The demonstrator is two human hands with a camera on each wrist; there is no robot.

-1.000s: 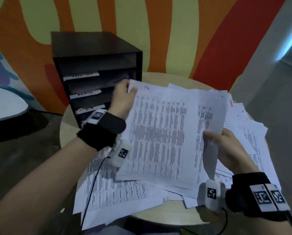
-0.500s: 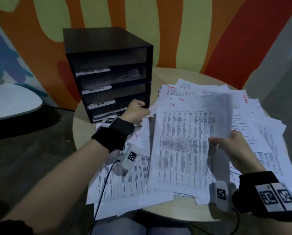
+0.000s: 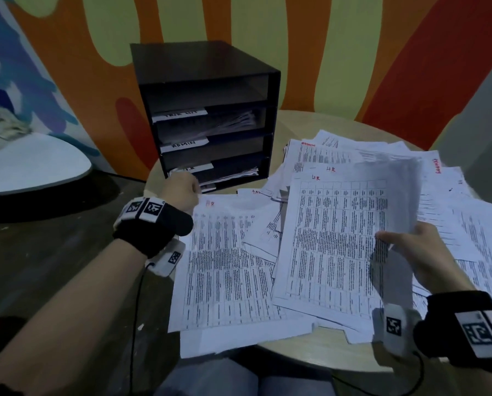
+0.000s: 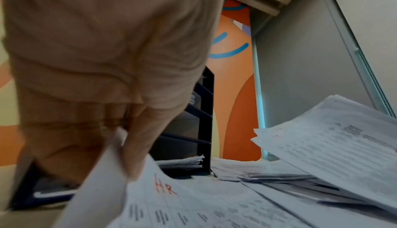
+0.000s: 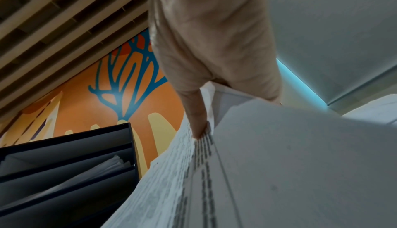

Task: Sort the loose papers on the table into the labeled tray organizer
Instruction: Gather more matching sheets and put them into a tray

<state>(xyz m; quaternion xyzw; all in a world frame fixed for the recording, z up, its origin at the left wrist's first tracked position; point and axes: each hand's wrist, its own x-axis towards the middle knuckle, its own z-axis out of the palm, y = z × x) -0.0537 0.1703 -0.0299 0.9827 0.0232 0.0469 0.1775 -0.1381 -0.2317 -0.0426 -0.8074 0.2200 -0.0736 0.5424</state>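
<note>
At five o'clock the right hand (image 3: 427, 252) pinches a raised sheaf (image 3: 342, 247) marked HR. At nine o'clock the left hand (image 3: 182, 192) grips the corner of an HR sheet (image 3: 225, 267). Loose papers (image 3: 467, 230) cover the round worktop (image 3: 310, 121). At eleven o'clock stands the black tray organizer (image 3: 207, 72) before a striped mural wall (image 3: 310, 38).

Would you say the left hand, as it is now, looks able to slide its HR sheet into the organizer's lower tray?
Probably yes: the left hand pinches the HR sheet's top corner right in front of the organizer, with nothing between them.
</note>
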